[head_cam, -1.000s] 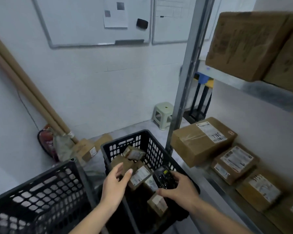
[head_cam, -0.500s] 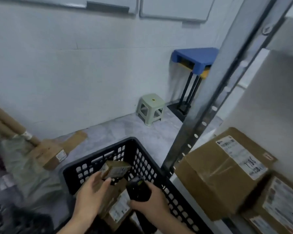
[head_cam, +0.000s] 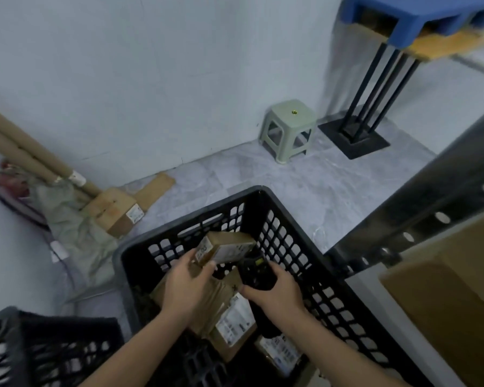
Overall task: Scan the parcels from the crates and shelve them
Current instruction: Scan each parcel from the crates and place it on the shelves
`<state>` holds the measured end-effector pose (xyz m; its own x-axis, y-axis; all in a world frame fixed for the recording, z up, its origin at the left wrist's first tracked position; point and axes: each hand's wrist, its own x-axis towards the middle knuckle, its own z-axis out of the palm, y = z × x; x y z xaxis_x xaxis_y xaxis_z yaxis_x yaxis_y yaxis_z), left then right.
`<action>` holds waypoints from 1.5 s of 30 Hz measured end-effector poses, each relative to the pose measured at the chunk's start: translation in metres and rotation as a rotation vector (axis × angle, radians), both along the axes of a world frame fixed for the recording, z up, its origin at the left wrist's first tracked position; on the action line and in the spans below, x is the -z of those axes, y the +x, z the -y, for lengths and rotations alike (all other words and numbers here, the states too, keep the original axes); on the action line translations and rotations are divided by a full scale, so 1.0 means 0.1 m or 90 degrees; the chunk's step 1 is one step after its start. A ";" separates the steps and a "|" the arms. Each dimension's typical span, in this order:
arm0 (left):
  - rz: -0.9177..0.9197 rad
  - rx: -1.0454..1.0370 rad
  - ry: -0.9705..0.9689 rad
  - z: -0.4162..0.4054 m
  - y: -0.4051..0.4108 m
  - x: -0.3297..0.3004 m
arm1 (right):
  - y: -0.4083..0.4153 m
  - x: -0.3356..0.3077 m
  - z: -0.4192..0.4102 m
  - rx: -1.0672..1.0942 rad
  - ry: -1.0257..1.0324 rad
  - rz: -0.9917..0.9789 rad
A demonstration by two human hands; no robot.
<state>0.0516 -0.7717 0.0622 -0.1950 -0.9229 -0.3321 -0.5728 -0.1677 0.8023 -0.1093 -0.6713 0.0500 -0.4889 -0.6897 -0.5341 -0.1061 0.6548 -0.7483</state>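
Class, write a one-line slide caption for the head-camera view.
Left hand lifts a small parcel from the black crate while the right hand aims a scanner.

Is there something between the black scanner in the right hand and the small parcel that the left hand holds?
Nothing visible. The left hand holds the small brown cardboard parcel above the black plastic crate, and the black handheld scanner in the right hand sits right beside it, with only open air between.

Single head-worn wide-angle view, looking steeply down and forward, close above a black crate near the wall.
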 end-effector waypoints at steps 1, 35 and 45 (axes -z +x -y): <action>0.002 0.002 -0.004 0.03 -0.03 0.05 | -0.02 0.04 0.02 0.003 -0.001 0.005; 0.124 0.029 -0.170 0.10 -0.19 0.09 | -0.14 0.04 -0.32 0.026 -0.063 0.025; -0.086 -0.027 -0.037 -0.27 0.29 -0.79 | 0.28 -0.78 -0.49 0.037 -0.154 0.054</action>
<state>0.0808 -0.7447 0.1415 -0.1953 -0.9482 -0.2505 -0.4520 -0.1396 0.8810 -0.0817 -0.6221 0.1276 -0.4920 -0.7745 -0.3977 -0.0042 0.4589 -0.8885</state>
